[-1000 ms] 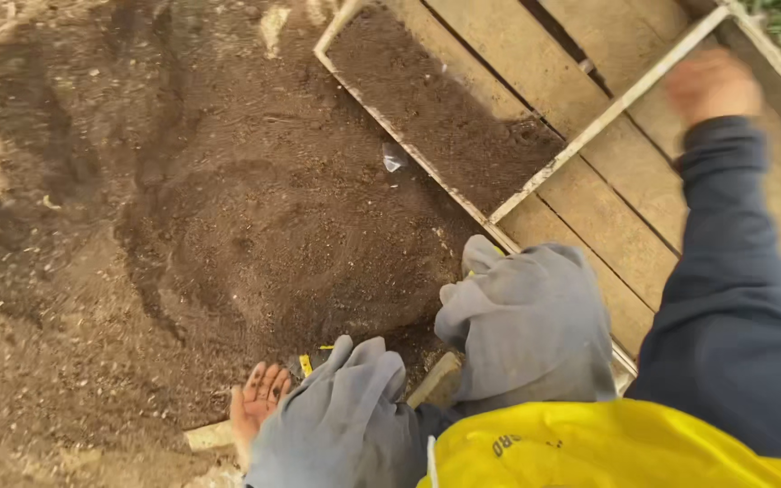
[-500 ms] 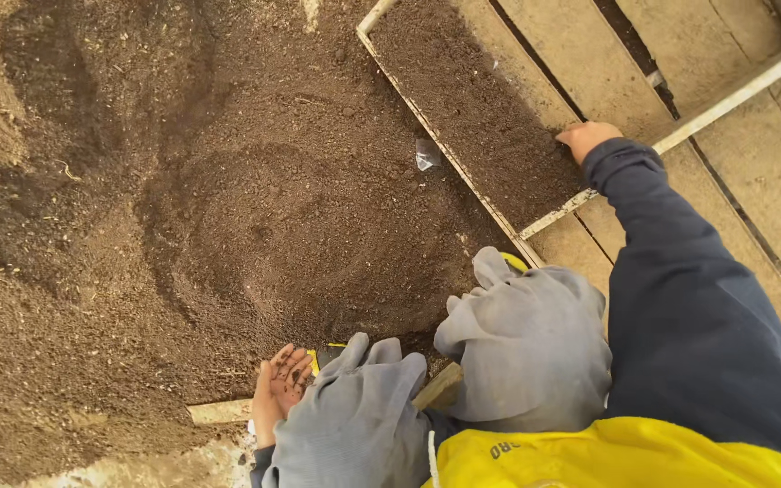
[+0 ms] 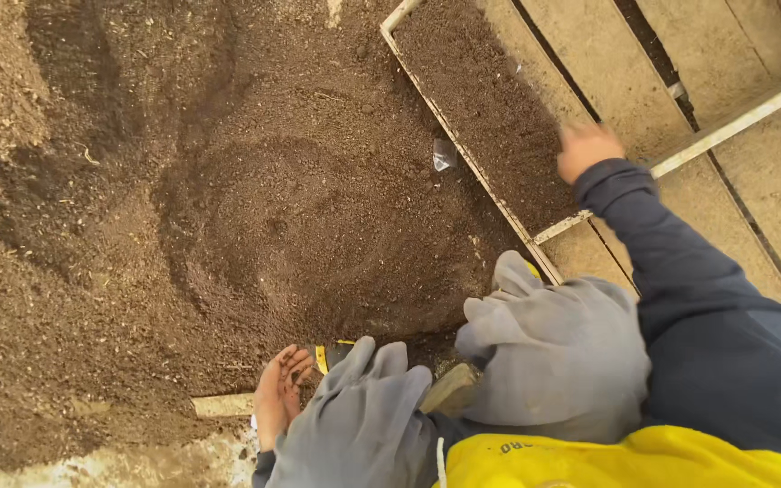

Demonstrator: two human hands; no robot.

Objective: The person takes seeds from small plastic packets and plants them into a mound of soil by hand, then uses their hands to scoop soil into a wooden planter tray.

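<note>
My right hand (image 3: 588,148), on a navy sleeve, reaches over the dark soil in a long white-framed tray (image 3: 463,149). It is blurred and its fingers point down at the soil, so I cannot tell what they hold. My left hand (image 3: 280,394) lies bare at the bottom of the view, fingers apart on the soil heap (image 3: 255,217), beside a wooden board edge (image 3: 223,405). It holds nothing. A small yellow and black object (image 3: 332,351) sits just right of it.
Two big grey gloves (image 3: 535,352) hang in front of my yellow vest (image 3: 607,461), hiding the ground under me. Wooden slats (image 3: 662,81) with gaps run under and right of the tray. A small clear scrap (image 3: 444,154) lies on the soil.
My right hand has come down from the upper right and moved left, across the tray's frame, to the soil in the tray. My left hand has stayed by the board.
</note>
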